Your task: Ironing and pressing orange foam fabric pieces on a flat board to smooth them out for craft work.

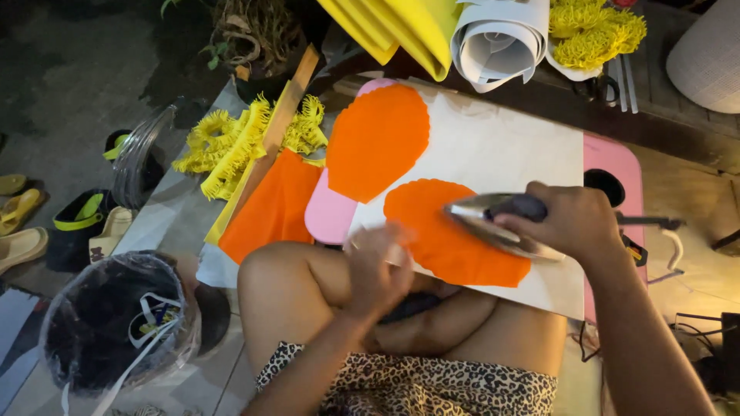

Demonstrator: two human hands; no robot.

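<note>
Head view: an iron (pixel 501 223) is gripped by the right hand (pixel 570 219) over orange fabric (pixel 455 243) — long axis leftward, toward the blurred left hand (pixel 378 266), fingers unclear.

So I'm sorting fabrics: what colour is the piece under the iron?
Orange piece, under the iron in the right hand; head view.

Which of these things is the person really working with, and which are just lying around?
In use:
- right hand gripping the iron
- lower orange piece under it
- white board
- left hand, blurred, beside that piece

Lying about:
- upper orange piece
- yellow fringe
- paper roll
- sandals
</note>
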